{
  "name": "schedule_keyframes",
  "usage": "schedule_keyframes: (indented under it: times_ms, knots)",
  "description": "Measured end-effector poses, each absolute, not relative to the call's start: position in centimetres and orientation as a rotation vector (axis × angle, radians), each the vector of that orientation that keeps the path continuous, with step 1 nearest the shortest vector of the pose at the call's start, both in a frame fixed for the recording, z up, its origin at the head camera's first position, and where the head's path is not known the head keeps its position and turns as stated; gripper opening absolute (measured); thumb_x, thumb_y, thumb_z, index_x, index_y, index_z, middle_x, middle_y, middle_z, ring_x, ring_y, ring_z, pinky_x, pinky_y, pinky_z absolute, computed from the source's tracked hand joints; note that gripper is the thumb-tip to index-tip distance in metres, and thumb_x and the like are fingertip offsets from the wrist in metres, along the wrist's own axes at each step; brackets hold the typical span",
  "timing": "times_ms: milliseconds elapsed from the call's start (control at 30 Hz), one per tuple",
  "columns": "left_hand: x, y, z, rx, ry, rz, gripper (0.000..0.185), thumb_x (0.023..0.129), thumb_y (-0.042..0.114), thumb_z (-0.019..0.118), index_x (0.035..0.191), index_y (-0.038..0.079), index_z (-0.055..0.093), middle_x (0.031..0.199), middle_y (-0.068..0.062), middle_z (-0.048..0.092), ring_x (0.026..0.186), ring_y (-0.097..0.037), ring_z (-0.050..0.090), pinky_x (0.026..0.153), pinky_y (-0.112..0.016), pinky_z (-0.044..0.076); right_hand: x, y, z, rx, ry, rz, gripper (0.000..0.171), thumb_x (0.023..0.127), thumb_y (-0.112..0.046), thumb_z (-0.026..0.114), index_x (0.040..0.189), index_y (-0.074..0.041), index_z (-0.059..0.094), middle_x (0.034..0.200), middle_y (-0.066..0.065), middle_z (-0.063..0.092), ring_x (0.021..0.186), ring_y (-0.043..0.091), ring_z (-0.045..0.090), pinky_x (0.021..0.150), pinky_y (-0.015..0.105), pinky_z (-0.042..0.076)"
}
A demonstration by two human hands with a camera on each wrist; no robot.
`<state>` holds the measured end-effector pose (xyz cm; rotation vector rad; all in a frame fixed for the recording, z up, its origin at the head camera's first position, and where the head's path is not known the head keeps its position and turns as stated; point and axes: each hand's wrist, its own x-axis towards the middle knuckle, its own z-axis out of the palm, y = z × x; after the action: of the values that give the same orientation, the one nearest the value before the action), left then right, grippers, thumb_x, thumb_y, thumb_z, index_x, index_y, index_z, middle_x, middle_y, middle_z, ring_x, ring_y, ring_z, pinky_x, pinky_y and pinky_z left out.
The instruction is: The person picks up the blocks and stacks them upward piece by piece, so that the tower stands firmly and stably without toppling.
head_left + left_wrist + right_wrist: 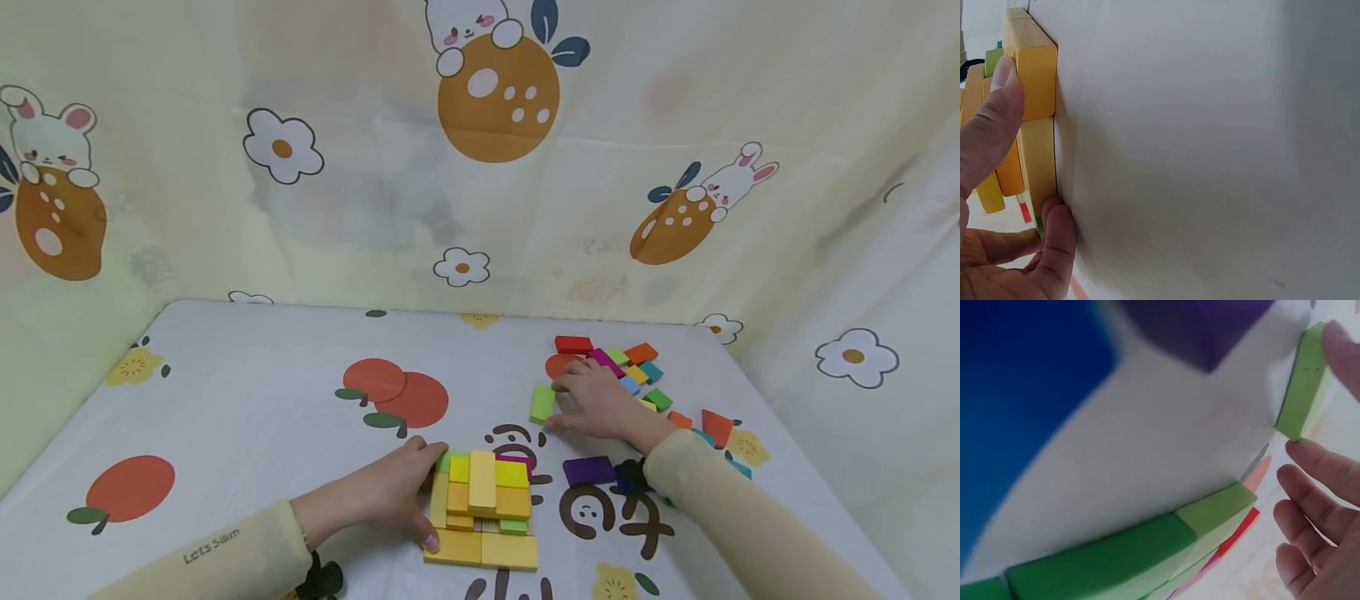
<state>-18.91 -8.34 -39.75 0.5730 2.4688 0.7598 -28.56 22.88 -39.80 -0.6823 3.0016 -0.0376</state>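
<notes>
A layered stack of wooden blocks, mostly yellow and orange with some green and magenta, stands on the table. My left hand grips its left side. In the left wrist view, the thumb presses a yellow front block while curled fingers touch the far end. My right hand pinches a light green block lengthwise. The right wrist view shows the thumb at one end of that green block and the index fingertip at the other. The other right fingers are loosely bent.
Loose coloured blocks lie behind and right of my right hand, among them a red one and an orange triangle. A purple block lies right of the stack, beside a blue one partly under my wrist. A printed curtain hangs behind the table.
</notes>
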Motion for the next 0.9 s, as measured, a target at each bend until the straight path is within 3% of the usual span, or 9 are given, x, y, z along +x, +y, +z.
schedule_keyframes:
  times_ms: [367,767,900]
  knots:
    - [-18.9,-8.4,-39.8,0.576,2.476,0.764,0.108,0.063,0.029,0.099,0.151,0.0,0.042,0.125,-0.012,0.054,0.107,-0.02,0.054,0.106,-0.047,0.052,-27.7,22.4,-38.2,-0.71,2.97,-0.117,0.058,0.081,-0.049,0.082,0.12,-0.007,0.071,0.127,0.012,0.066,0.122,0.033,0.057,0.103,0.055,0.051]
    - [-18.9,-8.5,-39.7,0.574,2.473,0.77,0.107,0.063,0.028,0.099,0.151,0.0,0.043,0.123,-0.012,0.055,0.107,-0.02,0.054,0.106,-0.046,0.053,-21.2,20.3,-36.0,-1.09,2.939,-0.194,0.053,0.08,-0.049,0.084,0.117,-0.014,0.07,0.121,0.001,0.067,0.115,0.022,0.06,0.096,0.046,0.056]
    - [-18.9,-8.5,-39.8,0.583,2.466,0.776,0.108,0.063,0.028,0.099,0.151,0.0,0.043,0.123,-0.012,0.054,0.107,-0.019,0.054,0.105,-0.046,0.053,-19.7,19.3,-35.9,-1.085,2.888,-0.219,0.054,0.081,-0.054,0.081,0.118,-0.015,0.069,0.124,-0.001,0.065,0.119,0.021,0.057,0.1,0.048,0.054]
